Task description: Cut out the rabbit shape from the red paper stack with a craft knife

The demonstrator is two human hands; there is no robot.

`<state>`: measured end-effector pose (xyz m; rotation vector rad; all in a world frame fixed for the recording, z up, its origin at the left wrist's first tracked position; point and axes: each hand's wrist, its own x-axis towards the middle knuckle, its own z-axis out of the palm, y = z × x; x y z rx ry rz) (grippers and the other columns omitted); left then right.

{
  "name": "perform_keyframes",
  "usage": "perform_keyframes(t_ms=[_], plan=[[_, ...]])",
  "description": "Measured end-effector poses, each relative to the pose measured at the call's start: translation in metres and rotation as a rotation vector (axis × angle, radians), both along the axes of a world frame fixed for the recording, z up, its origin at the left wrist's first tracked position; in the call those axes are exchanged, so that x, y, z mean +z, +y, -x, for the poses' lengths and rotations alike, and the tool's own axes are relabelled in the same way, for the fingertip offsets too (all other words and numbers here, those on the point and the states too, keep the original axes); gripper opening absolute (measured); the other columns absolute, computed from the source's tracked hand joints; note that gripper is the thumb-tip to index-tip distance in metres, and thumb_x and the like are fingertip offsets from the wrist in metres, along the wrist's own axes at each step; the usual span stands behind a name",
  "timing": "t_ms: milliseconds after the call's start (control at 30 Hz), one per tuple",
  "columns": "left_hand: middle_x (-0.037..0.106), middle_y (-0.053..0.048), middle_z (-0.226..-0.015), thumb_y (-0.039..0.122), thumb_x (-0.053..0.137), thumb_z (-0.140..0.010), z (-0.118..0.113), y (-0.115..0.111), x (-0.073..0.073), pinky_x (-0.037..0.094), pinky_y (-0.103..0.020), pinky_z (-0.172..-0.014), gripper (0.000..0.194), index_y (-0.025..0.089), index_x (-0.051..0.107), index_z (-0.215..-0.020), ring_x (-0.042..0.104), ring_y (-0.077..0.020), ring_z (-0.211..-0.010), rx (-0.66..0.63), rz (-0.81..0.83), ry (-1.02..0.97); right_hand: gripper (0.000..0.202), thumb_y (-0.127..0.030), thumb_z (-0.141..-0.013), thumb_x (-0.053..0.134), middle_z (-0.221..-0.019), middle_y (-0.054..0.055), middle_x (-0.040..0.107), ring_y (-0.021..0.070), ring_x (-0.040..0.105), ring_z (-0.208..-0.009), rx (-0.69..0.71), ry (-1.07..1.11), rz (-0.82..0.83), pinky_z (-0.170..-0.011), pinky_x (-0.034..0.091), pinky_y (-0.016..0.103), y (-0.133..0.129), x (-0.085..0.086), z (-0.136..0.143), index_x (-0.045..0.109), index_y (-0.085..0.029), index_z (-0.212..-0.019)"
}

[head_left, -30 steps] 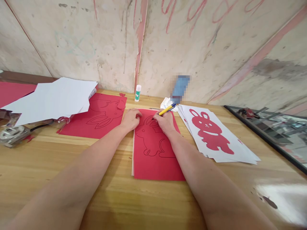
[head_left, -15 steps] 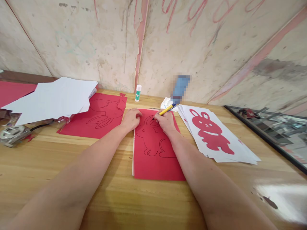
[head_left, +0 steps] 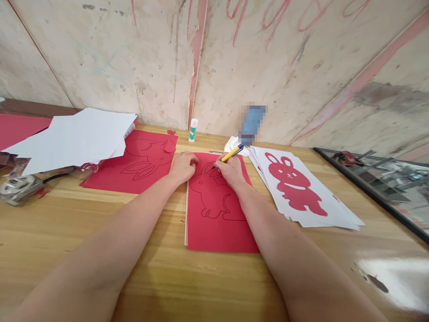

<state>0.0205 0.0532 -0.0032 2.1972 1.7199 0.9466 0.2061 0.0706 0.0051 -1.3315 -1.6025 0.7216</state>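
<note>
A sheet of red paper (head_left: 214,235) lies in the middle with a black outline of a rabbit drawn on it. Its left edge shows pale layers underneath. My right hand (head_left: 231,170) is closed round a yellow pen (head_left: 231,154) with a blue end, its tip against the paper by the rabbit's ear. The right forearm hides part of the sheet's right side. My left hand (head_left: 182,168) rests on the upper left edge of the sheet, fingers lying on the paper and holding nothing.
Left of the sheet is another red paper (head_left: 110,176) with a rabbit outline, partly under white sheets (head_left: 80,134). A tape measure (head_left: 20,188) sits at far left. A glue stick (head_left: 193,130) stands by the wall. On the right, a red rabbit cutout (head_left: 298,190) lies on white papers (head_left: 338,214).
The pen has tilted slightly in my right hand, its upper end shifting a little left. My left hand and the sheet stay in place.
</note>
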Motion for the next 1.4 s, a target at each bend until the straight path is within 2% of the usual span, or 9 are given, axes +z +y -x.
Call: perform_keyframes(t_ms=[300, 567, 933, 1167, 1400], plan=[[0.070, -0.004, -0.105, 0.003, 0.053, -0.074, -0.0008, -0.0008, 0.0015, 0.043, -0.034, -0.102, 0.029, 0.019, 0.072, -0.090, 0.058, -0.0212, -0.108, 0.003, 0.001, 0.004, 0.006, -0.025, -0.060, 0.056, -0.048, -0.004, 0.050, 0.0143, 0.047, -0.053, 0.036, 0.015, 0.005, -0.053, 0.036, 0.027, 0.0012, -0.0027, -0.0002, 0.054, -0.020, -0.058], [0.070, -0.003, -0.106, 0.003, 0.053, -0.075, -0.0004, -0.0008, 0.0006, 0.043, -0.035, -0.102, 0.029, 0.020, 0.071, -0.089, 0.058, -0.0215, -0.109, 0.007, 0.001, -0.002, 0.006, -0.026, -0.059, 0.057, -0.050, -0.004, 0.050, 0.0141, 0.047, -0.053, 0.006, 0.012, 0.013, -0.053, 0.035, 0.027, 0.0002, -0.0007, 0.0003, 0.054, -0.020, -0.059], [0.070, -0.003, -0.104, 0.003, 0.052, -0.074, -0.0008, -0.0004, 0.0015, 0.045, -0.034, -0.101, 0.030, 0.020, 0.072, -0.089, 0.059, -0.0207, -0.105, 0.002, 0.005, -0.003, 0.006, -0.025, -0.059, 0.056, -0.046, -0.005, 0.050, 0.0129, 0.044, -0.049, 0.088, 0.044, 0.038, -0.050, 0.034, 0.027, -0.0026, 0.0001, 0.0009, 0.053, -0.020, -0.058], [0.070, -0.003, -0.104, 0.003, 0.052, -0.074, -0.0006, -0.0001, 0.0014, 0.044, -0.035, -0.101, 0.030, 0.020, 0.072, -0.088, 0.059, -0.0207, -0.106, 0.006, -0.001, -0.002, 0.006, -0.026, -0.059, 0.056, -0.047, -0.005, 0.050, 0.0136, 0.046, -0.050, 0.055, 0.033, 0.034, -0.051, 0.035, 0.027, -0.0021, 0.0000, 0.0015, 0.053, -0.021, -0.059], [0.070, -0.003, -0.104, 0.002, 0.052, -0.074, -0.0009, -0.0007, 0.0019, 0.045, -0.033, -0.100, 0.030, 0.019, 0.072, -0.088, 0.060, -0.0205, -0.105, 0.005, -0.003, 0.006, 0.008, -0.026, -0.058, 0.057, -0.048, -0.004, 0.049, 0.0129, 0.045, -0.051, 0.131, 0.047, 0.041, -0.053, 0.037, 0.028, -0.0031, 0.0015, 0.0016, 0.053, -0.020, -0.056]])
